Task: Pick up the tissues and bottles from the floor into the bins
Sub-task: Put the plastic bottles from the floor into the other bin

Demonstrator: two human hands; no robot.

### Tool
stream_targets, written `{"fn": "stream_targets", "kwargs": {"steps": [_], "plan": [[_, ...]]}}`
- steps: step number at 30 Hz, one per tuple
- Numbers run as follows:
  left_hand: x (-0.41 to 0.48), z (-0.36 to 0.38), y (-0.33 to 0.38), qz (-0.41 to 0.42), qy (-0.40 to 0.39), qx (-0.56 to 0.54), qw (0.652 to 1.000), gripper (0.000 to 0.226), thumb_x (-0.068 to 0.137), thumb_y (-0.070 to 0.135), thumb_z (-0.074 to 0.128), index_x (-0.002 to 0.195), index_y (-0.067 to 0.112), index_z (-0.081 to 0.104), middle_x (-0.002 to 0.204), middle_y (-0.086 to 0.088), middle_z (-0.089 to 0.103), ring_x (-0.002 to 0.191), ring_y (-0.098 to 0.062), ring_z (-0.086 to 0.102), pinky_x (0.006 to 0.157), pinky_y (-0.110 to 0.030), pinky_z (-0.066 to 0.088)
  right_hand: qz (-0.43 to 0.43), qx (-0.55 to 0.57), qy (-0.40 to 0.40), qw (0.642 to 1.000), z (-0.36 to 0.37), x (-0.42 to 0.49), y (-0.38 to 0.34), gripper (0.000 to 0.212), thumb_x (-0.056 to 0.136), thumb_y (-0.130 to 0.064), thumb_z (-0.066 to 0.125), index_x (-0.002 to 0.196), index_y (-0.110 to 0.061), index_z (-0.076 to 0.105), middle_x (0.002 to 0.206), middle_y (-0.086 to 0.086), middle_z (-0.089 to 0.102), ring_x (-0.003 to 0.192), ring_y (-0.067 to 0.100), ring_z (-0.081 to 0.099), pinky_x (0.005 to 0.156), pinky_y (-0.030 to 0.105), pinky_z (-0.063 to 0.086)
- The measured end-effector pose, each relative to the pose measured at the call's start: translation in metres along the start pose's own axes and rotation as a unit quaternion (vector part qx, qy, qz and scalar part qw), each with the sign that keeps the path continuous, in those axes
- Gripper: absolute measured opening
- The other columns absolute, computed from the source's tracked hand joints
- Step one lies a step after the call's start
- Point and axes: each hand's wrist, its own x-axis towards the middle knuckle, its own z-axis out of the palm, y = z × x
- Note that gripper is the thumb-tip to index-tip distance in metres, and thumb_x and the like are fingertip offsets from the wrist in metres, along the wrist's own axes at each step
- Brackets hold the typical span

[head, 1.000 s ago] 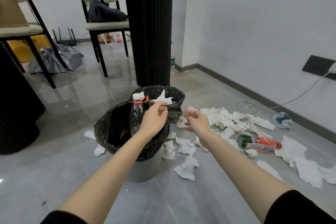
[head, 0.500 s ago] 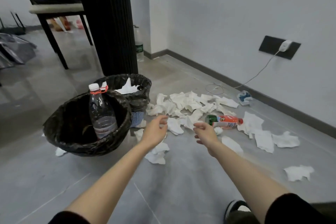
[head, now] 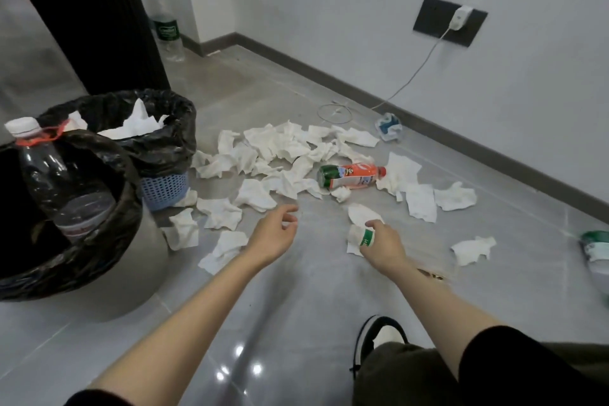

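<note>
The right hand (head: 385, 249) pinches a green-marked tissue (head: 357, 236) lying on the floor (head: 296, 306), probably to carry it to the tissue-filled bin (head: 164, 188). The left hand (head: 276, 236) hangs beside it, loosely curled and empty, free for the next piece. More tissues (head: 280, 142) and an orange bottle (head: 351, 176) litter the glossy grey tiles near the wall (head: 329, 10). A clear bottle (head: 62, 188) stands in the nearer bin (head: 145, 257).

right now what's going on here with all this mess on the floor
A person is clearing litter off the floor. Their right hand grips a tissue lying there; the left hand hovers open and empty. The near bin holds a clear bottle, the far bin used tissues. An orange bottle and loose tissues lie scattered.
</note>
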Motion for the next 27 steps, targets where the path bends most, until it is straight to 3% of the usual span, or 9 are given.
{"fn": "stream_targets", "kwargs": {"steps": [4,10,15,19,23,27], "plan": [[0.007,0.019,-0.014,-0.011,-0.016,0.005,1.0,0.035,0.094,0.013,0.049,0.129,0.016,0.053,0.118,-0.006,0.062,0.09,-0.013,0.056,0.078,-0.019,0.043,-0.012,-0.094,-0.044,0.995,0.009,0.008,0.016,0.063,0.083,-0.02,0.062,0.14,-0.02,0.035,0.143,0.005,0.038,0.131,0.028,0.031,0.104,0.037,0.036],[0.014,0.033,-0.033,-0.032,-0.036,0.003,0.999,0.034,0.094,0.013,0.05,0.128,0.016,0.053,0.117,-0.006,0.062,0.093,-0.016,0.058,0.083,-0.021,0.043,-0.027,-0.232,0.006,0.972,0.017,0.02,0.029,0.07,0.079,-0.008,0.055,0.141,-0.024,0.028,0.149,0.006,0.026,0.132,0.03,0.026,0.105,0.037,0.027],[0.015,0.035,-0.04,-0.043,-0.046,-0.002,0.998,0.034,0.095,0.015,0.049,0.129,0.018,0.052,0.117,-0.003,0.061,0.093,-0.014,0.056,0.082,-0.021,0.041,-0.019,-0.33,0.029,0.943,0.023,0.024,0.039,0.065,0.084,-0.01,0.053,0.141,-0.023,0.024,0.14,0.016,0.032,0.128,0.033,0.03,0.103,0.036,0.028],[0.016,0.032,-0.039,-0.048,-0.052,-0.011,0.997,0.035,0.096,0.017,0.047,0.13,0.02,0.051,0.119,-0.002,0.059,0.096,-0.014,0.056,0.081,-0.022,0.043,-0.014,-0.387,0.028,0.922,0.018,0.025,0.046,0.055,0.083,-0.018,0.06,0.132,-0.016,0.033,0.123,0.01,0.048,0.117,0.027,0.042,0.094,0.033,0.033],[0.016,0.029,-0.035,-0.052,-0.053,-0.017,0.997,0.035,0.096,0.017,0.047,0.13,0.02,0.05,0.12,-0.002,0.058,0.096,-0.014,0.055,0.08,-0.023,0.043,-0.016,-0.355,0.03,0.934,0.015,0.023,0.042,0.057,0.081,-0.025,0.062,0.131,-0.016,0.036,0.123,0.007,0.049,0.116,0.026,0.045,0.096,0.036,0.033],[0.014,0.023,-0.032,-0.058,-0.043,-0.023,0.997,0.035,0.095,0.016,0.047,0.13,0.019,0.051,0.12,-0.003,0.059,0.097,-0.015,0.056,0.08,-0.023,0.043,-0.053,-0.213,0.031,0.975,0.008,0.025,0.013,0.086,0.08,-0.044,0.065,0.148,-0.019,0.019,0.138,0.009,0.041,0.125,0.03,0.039,0.101,0.041,0.034]]}}
